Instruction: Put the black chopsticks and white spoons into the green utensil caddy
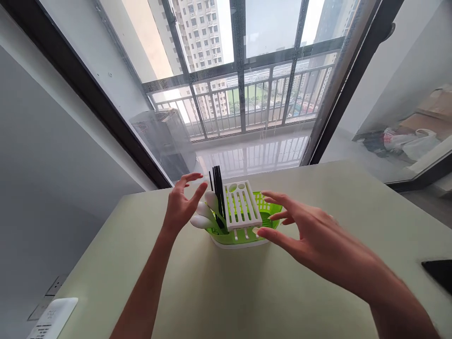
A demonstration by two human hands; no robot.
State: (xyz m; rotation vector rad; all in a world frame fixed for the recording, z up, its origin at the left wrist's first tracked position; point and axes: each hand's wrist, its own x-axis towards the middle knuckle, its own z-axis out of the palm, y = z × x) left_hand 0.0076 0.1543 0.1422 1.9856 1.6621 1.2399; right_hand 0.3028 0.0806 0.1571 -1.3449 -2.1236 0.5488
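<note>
A green plastic cutlery basket (269, 210) with a white base stands at the middle of a pale table (247, 292). A white slotted insert (242, 206) lies tilted across its top. Black chopsticks (218, 188) and white spoons (206, 212) stick out of its left side. My left hand (181, 205) hovers just left of the spoons, fingers spread, holding nothing. My right hand (307, 230) reaches in from the right, fingers stretched out, its fingertips at the basket's right rim and front edge, holding nothing.
A dark flat object (439, 274) lies at the table's right edge. A white device (52, 318) sits at the lower left beside a wall socket. Beyond the table are a large window, a balcony railing and buildings outside.
</note>
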